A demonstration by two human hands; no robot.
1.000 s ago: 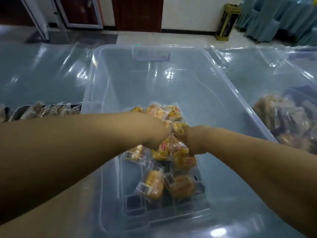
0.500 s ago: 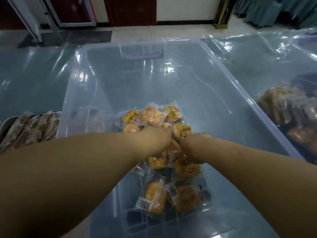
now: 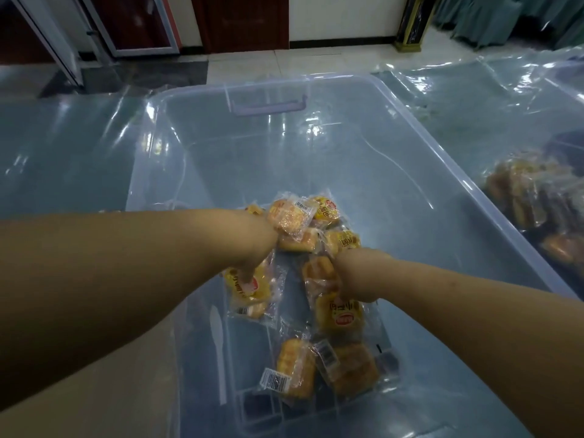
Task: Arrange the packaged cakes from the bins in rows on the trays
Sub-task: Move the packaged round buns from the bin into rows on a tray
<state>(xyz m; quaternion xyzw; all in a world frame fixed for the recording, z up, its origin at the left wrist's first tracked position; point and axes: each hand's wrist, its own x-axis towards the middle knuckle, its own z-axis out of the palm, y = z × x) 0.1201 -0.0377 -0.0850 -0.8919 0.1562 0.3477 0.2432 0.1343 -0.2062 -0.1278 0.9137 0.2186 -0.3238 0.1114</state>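
Clamping a packaged cake (image 3: 249, 289) in the left grip (image 3: 252, 260) and a second cake (image 3: 317, 273) in the right grip (image 3: 352, 279), low inside the bin (image 3: 316, 147), loose cakes (image 3: 297, 368) around.

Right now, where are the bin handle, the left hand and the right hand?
bin handle (image 3: 268, 107): head view, middle of its bar.
left hand (image 3: 254, 251): head view, its back.
right hand (image 3: 350, 273): head view, its back.

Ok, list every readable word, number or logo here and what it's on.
Cake wrappers: printed characters and a red oval logo, too blurred to read.
Barcode labels: digits too small to read.
Nothing can be quoted.
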